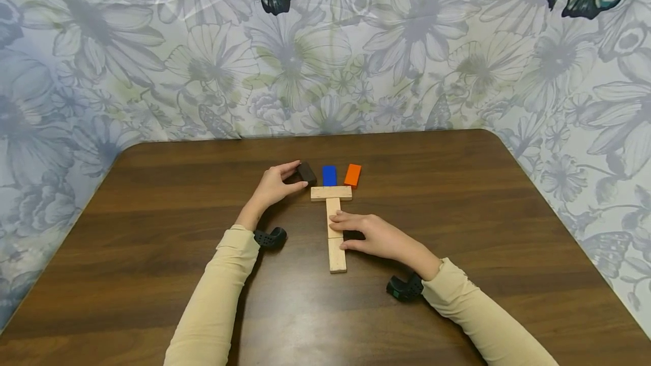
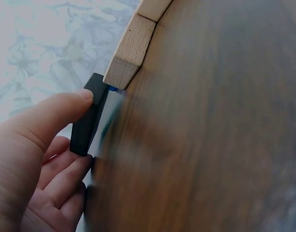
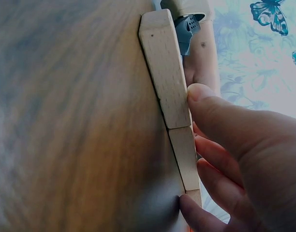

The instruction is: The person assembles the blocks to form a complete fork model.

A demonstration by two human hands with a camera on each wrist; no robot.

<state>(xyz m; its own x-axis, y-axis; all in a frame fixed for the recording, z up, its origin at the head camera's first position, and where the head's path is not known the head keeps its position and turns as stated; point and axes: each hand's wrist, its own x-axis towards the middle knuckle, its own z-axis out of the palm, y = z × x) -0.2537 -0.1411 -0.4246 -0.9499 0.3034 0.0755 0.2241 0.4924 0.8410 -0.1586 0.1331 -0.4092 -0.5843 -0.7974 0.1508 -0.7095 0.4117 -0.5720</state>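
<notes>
Between thumb and fingers my left hand [image 1: 276,188] pinches a black block [image 1: 306,174], which leans beside the left end of a crosswise wooden block [image 1: 330,193]. Two more wooden blocks, an upper one [image 1: 333,208] and a lower one [image 1: 337,256], run end to end from it toward me, making a T. My right hand [image 1: 376,235] rests over this stem, thumb on the lower block and fingertips on the upper. Beyond the crosswise block lie a blue block [image 1: 329,175] and a tilted orange block [image 1: 353,175]. In the left wrist view the thumb presses the black block's [image 2: 90,116] face.
A brown wooden table [image 1: 152,275] with rounded far corners carries everything. Behind it hangs a floral backdrop [image 1: 325,61] with butterflies. Dark wrist cameras, left [image 1: 271,238] and right [image 1: 405,287], sit at the cuffs of the pale yellow sleeves [image 1: 213,298].
</notes>
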